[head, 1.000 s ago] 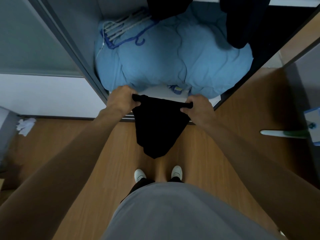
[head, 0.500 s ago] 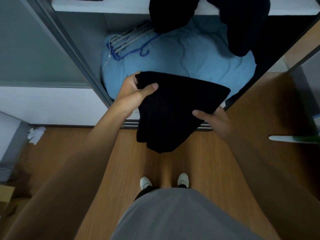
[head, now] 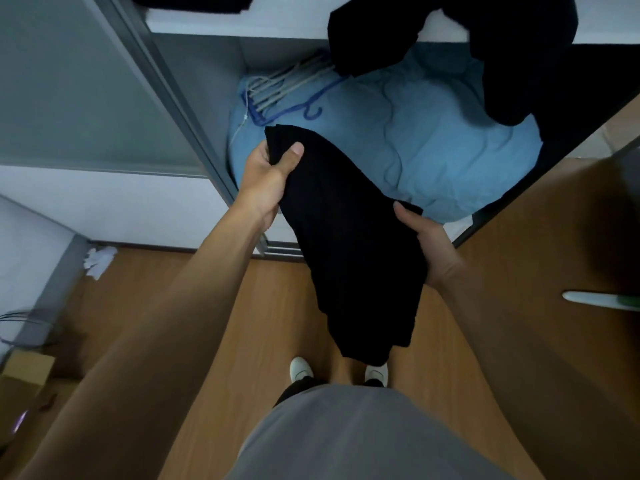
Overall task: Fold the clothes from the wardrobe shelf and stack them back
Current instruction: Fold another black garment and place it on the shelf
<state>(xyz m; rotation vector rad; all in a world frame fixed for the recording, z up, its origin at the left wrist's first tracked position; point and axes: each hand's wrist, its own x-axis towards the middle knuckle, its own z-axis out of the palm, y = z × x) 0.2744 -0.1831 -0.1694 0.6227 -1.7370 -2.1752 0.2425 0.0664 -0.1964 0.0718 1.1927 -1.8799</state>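
Item: black garment (head: 346, 251), apparently part-folded given its layered upper corner. It is hanging in the air in front of the open wardrobe, above the wooden floor (head: 221, 306), and its lower end is drooping toward the person's white shoes (head: 301, 370). It is touching neither shelf nor floor. Left hand (head: 270, 174): gripping the garment's upper left corner, with the thumb pressing on top and the fingers curling underneath. Right hand (head: 433, 247): holding the garment's right edge lower down, with the thumb lying over the cloth and the other fingers hidden behind it. Wardrobe shelf (head: 249, 27): white, running along the top of the view. Other dark clothes (head: 374, 39) are spilling unfolded over its front edge toward the right. A dark shape at the shelf's left end is cropped, so whether it is a folded stack cannot be told. Below the shelf: a blue quilt (head: 443, 143) is filling the wardrobe's bottom, with hangers (head: 284, 86) lying on its back left corner. Step judged in hand: the person is folding this one piece in mid-air, the hanging half not yet brought up. Next move, as a judgement: the lower end is needing to be doubled up toward the held edge, then the bundle squared and lifted onto a bare stretch of the shelf. The draped clothes are apparently awaiting the same treatment, so the task is looking far from done.
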